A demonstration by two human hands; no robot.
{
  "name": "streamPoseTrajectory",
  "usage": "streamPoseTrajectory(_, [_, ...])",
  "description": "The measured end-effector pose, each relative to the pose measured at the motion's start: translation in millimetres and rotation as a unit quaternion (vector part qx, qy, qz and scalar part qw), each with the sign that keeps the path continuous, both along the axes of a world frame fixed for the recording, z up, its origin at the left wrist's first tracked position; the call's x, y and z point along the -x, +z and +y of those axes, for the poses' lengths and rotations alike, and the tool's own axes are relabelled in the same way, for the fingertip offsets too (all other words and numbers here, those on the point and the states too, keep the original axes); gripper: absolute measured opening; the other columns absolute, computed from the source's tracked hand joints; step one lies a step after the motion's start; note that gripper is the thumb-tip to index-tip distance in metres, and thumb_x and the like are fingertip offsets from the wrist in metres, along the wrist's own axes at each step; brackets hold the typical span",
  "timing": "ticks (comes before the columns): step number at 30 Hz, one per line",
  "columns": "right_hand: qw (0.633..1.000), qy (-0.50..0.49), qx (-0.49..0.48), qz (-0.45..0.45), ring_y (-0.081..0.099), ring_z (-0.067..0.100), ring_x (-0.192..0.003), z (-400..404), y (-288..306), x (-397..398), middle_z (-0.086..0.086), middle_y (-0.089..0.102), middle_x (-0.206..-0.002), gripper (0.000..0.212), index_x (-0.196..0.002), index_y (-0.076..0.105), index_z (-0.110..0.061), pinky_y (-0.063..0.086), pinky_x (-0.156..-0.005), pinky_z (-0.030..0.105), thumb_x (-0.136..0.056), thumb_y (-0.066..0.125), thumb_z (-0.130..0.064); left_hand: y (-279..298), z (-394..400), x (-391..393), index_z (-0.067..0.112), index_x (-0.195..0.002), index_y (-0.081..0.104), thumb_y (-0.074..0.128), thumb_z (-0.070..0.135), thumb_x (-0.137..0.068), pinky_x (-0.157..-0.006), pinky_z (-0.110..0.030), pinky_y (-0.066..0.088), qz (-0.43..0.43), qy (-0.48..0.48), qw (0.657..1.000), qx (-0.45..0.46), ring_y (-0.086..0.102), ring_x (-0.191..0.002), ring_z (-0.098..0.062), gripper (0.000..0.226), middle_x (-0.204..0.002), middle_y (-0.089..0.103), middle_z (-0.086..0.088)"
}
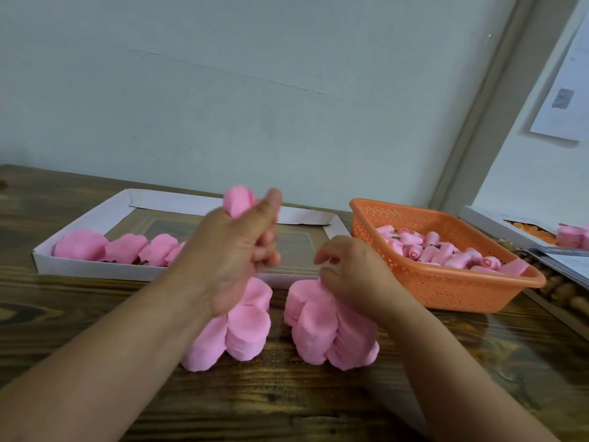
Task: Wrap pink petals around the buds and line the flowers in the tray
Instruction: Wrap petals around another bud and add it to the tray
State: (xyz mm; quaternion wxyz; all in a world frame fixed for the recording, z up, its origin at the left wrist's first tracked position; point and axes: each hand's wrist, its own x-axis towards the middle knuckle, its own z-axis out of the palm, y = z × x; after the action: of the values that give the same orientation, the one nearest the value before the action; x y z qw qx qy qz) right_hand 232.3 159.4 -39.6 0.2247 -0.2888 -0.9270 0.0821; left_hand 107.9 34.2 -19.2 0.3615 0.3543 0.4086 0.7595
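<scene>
Soft even daylight, slight motion blur

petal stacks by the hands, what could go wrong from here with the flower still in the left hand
1. The right hand is picking at the top of the right petal stack; it may lift several petals at once or topple the pile.
2. The left forearm crosses over the left petal stack, so lowering it could knock petals across the wooden table.
3. The left hand grips the flower in a closed fist; squeezing might crush its wrapped petals.
</scene>
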Motion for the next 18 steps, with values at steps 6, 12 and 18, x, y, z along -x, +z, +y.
streamPoseTrajectory(6, [0.99, 0.114, 0.082, -0.018, 0.054, 0.008, -0.077, -30, 7, 31, -0.012, 0.057, -0.08, 0.009, -0.086, 0.07, -0.013, 0.046, -0.069, 0.025, -0.084, 0.065, -0.02, 3, 4, 17, 0.016, -0.065, 0.047, 0.056, 0.034, -0.091, -0.044, -0.016, 0.042, 0.002, 0.102, 0.995, -0.006, 0.029, -0.035, -0.005, 0.032, -0.043, 0.04, 0.009])
streamPoseTrajectory(12, [0.987, 0.081, 0.054, -0.129, 0.05, 0.019, -0.066, -36, 3, 57, 0.001, 0.055, -0.068, 0.016, -0.072, 0.06, -0.012, 0.035, -0.051, 0.026, -0.085, 0.06, -0.021, -4, 8, 18, 0.012, -0.073, 0.055, 0.056, 0.035, -0.091, -0.045, -0.018, 0.043, 0.039, 0.13, 0.991, -0.001, 0.029, -0.036, -0.005, 0.029, -0.046, 0.037, 0.007])
streamPoseTrajectory(18, [0.988, 0.071, -0.015, -0.138, 0.055, 0.026, -0.079, -40, 1, 67, 0.006, 0.06, -0.082, 0.009, -0.074, 0.055, -0.013, 0.036, -0.059, 0.027, -0.083, 0.058, -0.01, -6, 10, 23, 0.013, -0.076, 0.057, 0.057, 0.036, -0.092, -0.045, -0.018, 0.044, 0.031, 0.144, 0.989, 0.005, 0.031, -0.036, -0.004, 0.028, -0.043, 0.039, 0.011])
